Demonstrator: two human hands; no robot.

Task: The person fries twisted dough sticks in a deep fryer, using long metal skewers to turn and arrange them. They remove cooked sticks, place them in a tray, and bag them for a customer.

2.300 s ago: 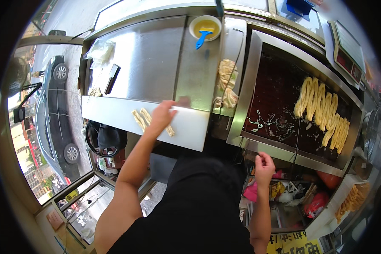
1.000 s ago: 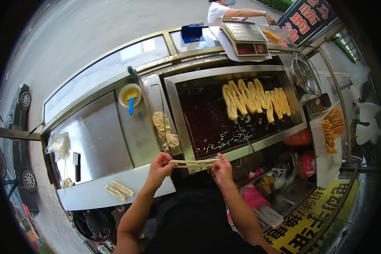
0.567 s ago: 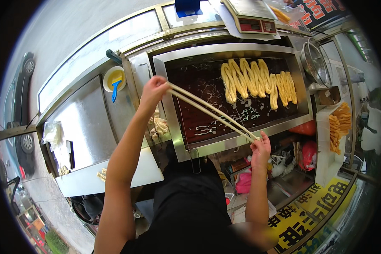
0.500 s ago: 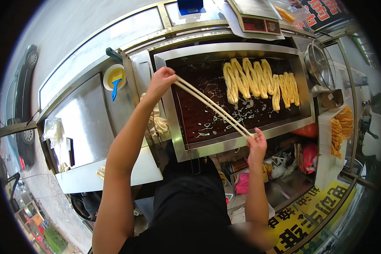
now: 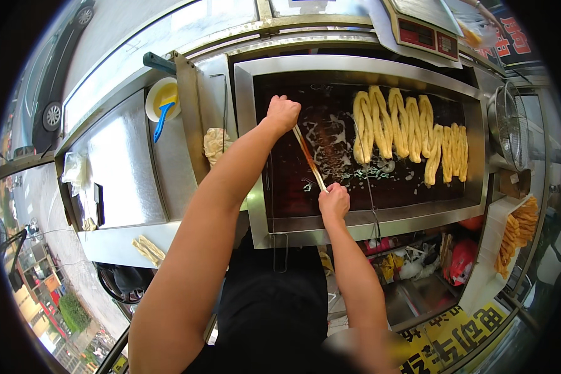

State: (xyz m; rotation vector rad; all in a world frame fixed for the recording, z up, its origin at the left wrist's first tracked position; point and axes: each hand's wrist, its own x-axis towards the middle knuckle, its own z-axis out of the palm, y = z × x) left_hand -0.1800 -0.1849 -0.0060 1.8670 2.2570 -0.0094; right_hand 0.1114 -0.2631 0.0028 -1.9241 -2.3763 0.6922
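Both hands pinch 1 stretched dough strip (image 5: 310, 159) over the fryer's dark oil (image 5: 293, 187): left hand (image 5: 283, 113) closed on its far end, right hand (image 5: 334, 201) closed on the near. It looks like the laying-in step; lowering it evenly beside the frying sticks (image 5: 405, 134) seems called for.

The left arm reaches far forward, nearly straight, its left hand (image 5: 283, 113) curled into a loose fist with the knuckles up. The right arm is bent and nearer the body, the right hand (image 5: 334, 201) pinched shut, fingertips pointing forward.
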